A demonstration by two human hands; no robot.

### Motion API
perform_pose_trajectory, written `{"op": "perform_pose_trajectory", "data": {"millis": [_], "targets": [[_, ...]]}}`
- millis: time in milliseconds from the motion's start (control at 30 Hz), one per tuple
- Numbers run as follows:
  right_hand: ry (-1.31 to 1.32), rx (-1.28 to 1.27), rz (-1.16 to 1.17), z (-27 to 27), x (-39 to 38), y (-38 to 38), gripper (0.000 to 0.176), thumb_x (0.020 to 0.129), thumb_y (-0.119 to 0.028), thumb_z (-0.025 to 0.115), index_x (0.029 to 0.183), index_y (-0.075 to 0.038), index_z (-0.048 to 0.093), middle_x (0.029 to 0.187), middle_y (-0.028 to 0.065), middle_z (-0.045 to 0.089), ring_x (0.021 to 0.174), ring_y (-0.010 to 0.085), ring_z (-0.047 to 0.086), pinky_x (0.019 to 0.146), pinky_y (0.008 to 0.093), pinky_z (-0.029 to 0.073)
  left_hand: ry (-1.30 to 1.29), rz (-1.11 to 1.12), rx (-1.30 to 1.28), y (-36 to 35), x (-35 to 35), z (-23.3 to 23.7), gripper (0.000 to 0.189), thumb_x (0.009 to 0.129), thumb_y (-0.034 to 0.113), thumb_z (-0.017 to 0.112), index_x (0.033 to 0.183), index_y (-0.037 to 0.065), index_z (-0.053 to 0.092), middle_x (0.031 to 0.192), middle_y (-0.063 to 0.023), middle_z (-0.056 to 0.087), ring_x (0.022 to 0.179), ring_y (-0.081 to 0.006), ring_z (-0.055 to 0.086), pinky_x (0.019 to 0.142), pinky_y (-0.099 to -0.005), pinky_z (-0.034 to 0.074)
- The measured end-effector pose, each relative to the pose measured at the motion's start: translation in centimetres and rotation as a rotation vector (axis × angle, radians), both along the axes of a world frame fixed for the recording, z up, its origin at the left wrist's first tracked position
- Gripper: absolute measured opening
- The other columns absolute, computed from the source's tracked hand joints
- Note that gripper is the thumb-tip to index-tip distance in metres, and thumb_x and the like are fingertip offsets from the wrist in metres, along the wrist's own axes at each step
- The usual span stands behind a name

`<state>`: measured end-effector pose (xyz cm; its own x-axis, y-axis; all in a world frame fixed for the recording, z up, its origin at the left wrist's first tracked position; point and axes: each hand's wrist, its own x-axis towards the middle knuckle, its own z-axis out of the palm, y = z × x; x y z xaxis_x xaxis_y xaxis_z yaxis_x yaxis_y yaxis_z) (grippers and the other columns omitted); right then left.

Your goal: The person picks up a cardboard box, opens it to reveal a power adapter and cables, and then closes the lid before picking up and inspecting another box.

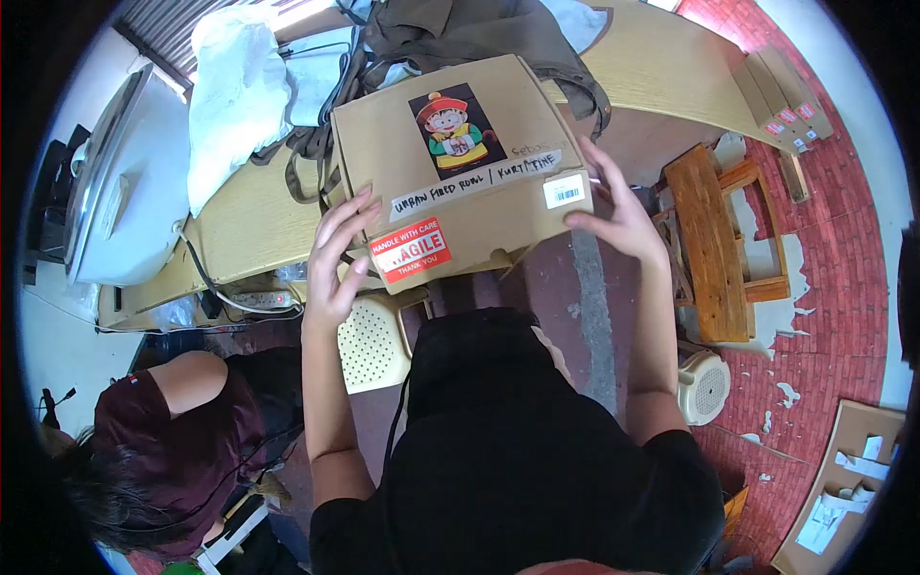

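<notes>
A flat cardboard box is held up at the table's front edge, its lid closed. On it are a cartoon picture, a strip with handwriting, a barcode label and a red fragile sticker. My left hand grips the box's left front corner, fingers on top of it. My right hand holds the right side near the barcode label, with the thumb at the front corner and some fingers partly hidden by the box.
Behind the box, bags and dark cloth lie on the wooden table. A monitor stands left. Another person is at lower left. Stools, a wooden chair and stacked boxes are around.
</notes>
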<state>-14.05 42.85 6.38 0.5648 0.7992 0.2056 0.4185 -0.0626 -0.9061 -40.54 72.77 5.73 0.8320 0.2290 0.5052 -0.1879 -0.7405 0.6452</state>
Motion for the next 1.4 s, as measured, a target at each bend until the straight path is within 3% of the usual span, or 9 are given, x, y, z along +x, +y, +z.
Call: {"op": "perform_pose_trajectory", "data": {"millis": [367, 567, 633, 767, 800, 1033, 1167, 1267, 1400], "targets": [[-0.509, 0.156, -0.334, -4.6, 0.2, 3.1, 0.074, 0.067, -0.015, 0.089, 0.132, -0.011, 0.055, 0.131, 0.0124, 0.061, 0.117, 0.0303, 0.061, 0.096, 0.0385, 0.051, -0.178, 0.211, 0.109, -1.4, 1.7, -3.8, 0.050, 0.069, 0.009, 0.084, 0.114, 0.004, 0.062, 0.129, -0.0163, 0.057, 0.124, -0.0341, 0.053, 0.103, -0.0451, 0.042], [-0.192, 0.216, -0.357, -5.0, -4.6, 1.1, 0.086, 0.070, -0.014, 0.088, 0.142, -0.006, 0.041, 0.136, 0.0130, 0.055, 0.121, 0.0271, 0.058, 0.098, 0.0400, 0.048, -0.099, 0.190, 0.052, -2.5, -0.2, -5.0, 0.080, 0.068, 0.021, 0.088, 0.133, 0.005, 0.044, 0.144, -0.0207, 0.039, 0.135, -0.0351, 0.040, 0.110, -0.0478, 0.035], [0.013, 0.337, -0.242, -5.8, -5.7, 0.0, 0.091, 0.075, -0.017, 0.086, 0.147, -0.003, 0.032, 0.146, 0.0149, 0.043, 0.133, 0.0272, 0.045, 0.105, 0.0415, 0.042, -0.414, 0.283, -0.239, -4.3, -0.5, -6.2, 0.090, 0.070, 0.024, 0.088, 0.141, 0.006, 0.035, 0.150, -0.0207, 0.032, 0.135, -0.0334, 0.040, 0.112, -0.0471, 0.033], [0.415, 0.405, -0.191, -7.3, -6.3, -0.8, 0.088, 0.089, -0.058, 0.063, 0.151, -0.008, 0.025, 0.149, 0.0124, 0.036, 0.138, 0.0275, 0.033, 0.109, 0.0452, 0.029, -0.122, 0.217, -0.125, -4.9, -1.8, -6.9, 0.122, 0.068, 0.040, 0.088, 0.153, 0.002, 0.009, 0.155, -0.0188, 0.018, 0.141, -0.0325, 0.032, 0.116, -0.0445, 0.026], [0.351, 0.408, -0.207, -6.7, -6.5, -0.2, 0.077, 0.093, -0.060, 0.055, 0.146, -0.007, 0.032, 0.142, 0.0112, 0.041, 0.132, 0.0257, 0.038, 0.104, 0.0459, 0.034, -0.067, 0.172, -0.429, -6.0, -1.9, -8.1, 0.129, 0.069, 0.047, 0.085, 0.154, 0.000, 0.001, 0.156, -0.0181, 0.018, 0.145, -0.0314, 0.024, 0.117, -0.0443, 0.023], [0.748, 0.591, -0.613, -2.8, -10.0, -1.2, 0.034, 0.095, -0.029, 0.063, 0.114, -0.009, 0.044, 0.110, 0.0065, 0.054, 0.101, 0.0153, 0.055, 0.094, 0.0345, 0.044, -0.250, 0.151, -0.993, -10.9, -2.6, -7.1, 0.087, 0.083, 0.060, 0.066, 0.140, 0.004, 0.030, 0.142, -0.0167, 0.032, 0.135, -0.0317, 0.036, 0.112, -0.0470, 0.029], [0.612, 0.755, -0.753, -2.0, -7.3, -5.6, 0.023, 0.090, -0.017, 0.061, 0.105, -0.005, 0.048, 0.100, 0.0073, 0.056, 0.094, 0.0144, 0.057, 0.086, 0.0319, 0.047, -0.293, -0.070, -0.712, -11.6, -1.0, -6.9, 0.088, 0.082, 0.075, 0.055, 0.134, 0.008, 0.034, 0.127, -0.0168, 0.040, 0.123, -0.0329, 0.048, 0.099, -0.0532, 0.043], [0.807, 0.823, -0.878, -3.1, -2.7, -10.7, 0.038, 0.091, -0.026, 0.057, 0.118, 0.001, 0.052, 0.112, 0.0148, 0.061, 0.103, 0.0252, 0.063, 0.093, 0.0392, 0.049, -0.418, -0.198, -0.660, -11.8, 3.3, -6.3, 0.088, 0.079, 0.074, 0.061, 0.132, 0.009, 0.034, 0.121, -0.0181, 0.043, 0.092, -0.0321, 0.063, 0.085, -0.0455, 0.052], [0.915, 0.857, -0.864, 0.7, 3.5, -16.6, 0.063, 0.091, -0.035, 0.051, 0.138, 0.007, 0.043, 0.131, 0.0255, 0.056, 0.116, 0.0400, 0.060, 0.103, 0.0462, 0.047, -0.364, -0.080, -0.293, -12.1, 9.5, -5.1, 0.057, 0.096, 0.049, 0.052, 0.130, 0.007, 0.036, 0.116, -0.0185, 0.048, 0.099, -0.0289, 0.056, 0.087, -0.0426, 0.049]]}}
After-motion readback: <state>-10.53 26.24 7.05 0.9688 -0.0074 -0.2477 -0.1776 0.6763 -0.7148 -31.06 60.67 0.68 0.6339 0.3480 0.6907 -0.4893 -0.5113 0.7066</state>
